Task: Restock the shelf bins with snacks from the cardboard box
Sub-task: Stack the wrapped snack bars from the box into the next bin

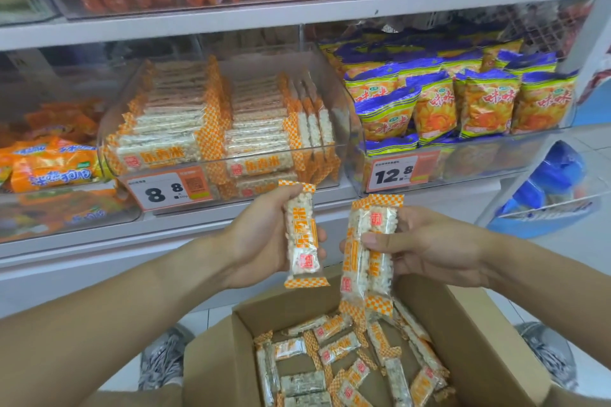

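Orange-checked rice bars in left hand, above cardboard box

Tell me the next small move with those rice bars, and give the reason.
Probably lift both hands forward and lay the bars into the clear bin above the 8.8 price tag. The left hand grips one rice bar, the right hand grips two bars, and that bin already holds matching orange-checkered packs.

Left hand and right hand raised, fingers curled.
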`<action>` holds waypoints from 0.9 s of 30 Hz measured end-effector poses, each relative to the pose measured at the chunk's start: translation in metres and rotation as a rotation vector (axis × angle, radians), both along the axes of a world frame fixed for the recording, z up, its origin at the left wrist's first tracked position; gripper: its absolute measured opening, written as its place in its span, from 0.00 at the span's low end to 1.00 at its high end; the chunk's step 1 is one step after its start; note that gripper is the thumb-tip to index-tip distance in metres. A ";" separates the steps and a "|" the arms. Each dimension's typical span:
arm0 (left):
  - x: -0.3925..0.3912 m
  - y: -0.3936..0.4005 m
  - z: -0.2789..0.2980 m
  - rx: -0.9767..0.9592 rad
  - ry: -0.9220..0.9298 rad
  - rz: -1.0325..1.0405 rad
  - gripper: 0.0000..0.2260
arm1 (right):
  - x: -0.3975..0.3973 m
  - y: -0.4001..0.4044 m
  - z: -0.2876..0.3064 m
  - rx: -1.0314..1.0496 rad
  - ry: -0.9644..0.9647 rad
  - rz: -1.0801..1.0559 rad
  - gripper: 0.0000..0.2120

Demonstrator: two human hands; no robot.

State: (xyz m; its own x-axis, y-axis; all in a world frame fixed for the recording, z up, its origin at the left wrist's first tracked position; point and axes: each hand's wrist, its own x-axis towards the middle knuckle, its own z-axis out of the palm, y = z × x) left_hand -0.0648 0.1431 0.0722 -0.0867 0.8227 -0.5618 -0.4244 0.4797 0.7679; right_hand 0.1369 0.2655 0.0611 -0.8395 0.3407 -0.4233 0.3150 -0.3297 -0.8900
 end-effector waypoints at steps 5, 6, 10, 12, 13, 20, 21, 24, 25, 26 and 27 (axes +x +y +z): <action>-0.001 -0.001 -0.001 0.036 0.099 -0.124 0.06 | 0.001 0.006 0.000 -0.045 0.059 -0.063 0.18; -0.002 -0.003 -0.001 0.038 0.119 -0.164 0.06 | 0.001 0.006 0.000 -0.048 0.066 -0.049 0.18; -0.003 -0.006 -0.001 0.014 0.188 -0.206 0.10 | 0.001 0.006 -0.004 -0.097 0.076 0.000 0.18; 0.001 -0.004 0.000 0.042 0.182 -0.185 0.12 | 0.002 0.007 -0.008 -0.155 0.107 0.029 0.28; 0.003 -0.003 0.001 0.072 0.212 -0.188 0.09 | 0.003 0.007 -0.009 -0.178 0.122 0.053 0.32; -0.003 -0.007 0.002 0.170 0.397 -0.339 0.17 | -0.004 0.003 -0.013 -0.222 0.197 0.145 0.33; -0.004 -0.008 0.000 0.152 0.392 -0.349 0.20 | -0.004 0.003 -0.012 -0.221 0.204 0.155 0.34; -0.008 -0.009 -0.006 0.138 0.275 -0.328 0.21 | -0.004 0.001 -0.012 -0.182 0.187 0.129 0.35; -0.010 -0.009 -0.008 0.131 0.254 -0.326 0.22 | -0.005 0.000 -0.013 -0.160 0.176 0.114 0.35; -0.011 -0.009 -0.009 0.126 0.252 -0.322 0.22 | -0.006 -0.001 -0.013 -0.140 0.165 0.096 0.34; -0.013 -0.009 -0.011 0.124 0.259 -0.312 0.23 | -0.008 -0.001 -0.013 -0.125 0.156 0.077 0.31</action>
State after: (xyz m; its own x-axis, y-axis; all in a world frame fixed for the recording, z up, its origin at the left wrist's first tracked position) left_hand -0.0774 0.1346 0.0615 0.0516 0.8917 -0.4497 -0.0588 0.4522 0.8900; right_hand 0.1289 0.2644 0.0478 -0.9196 0.2262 -0.3212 0.2052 -0.4205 -0.8838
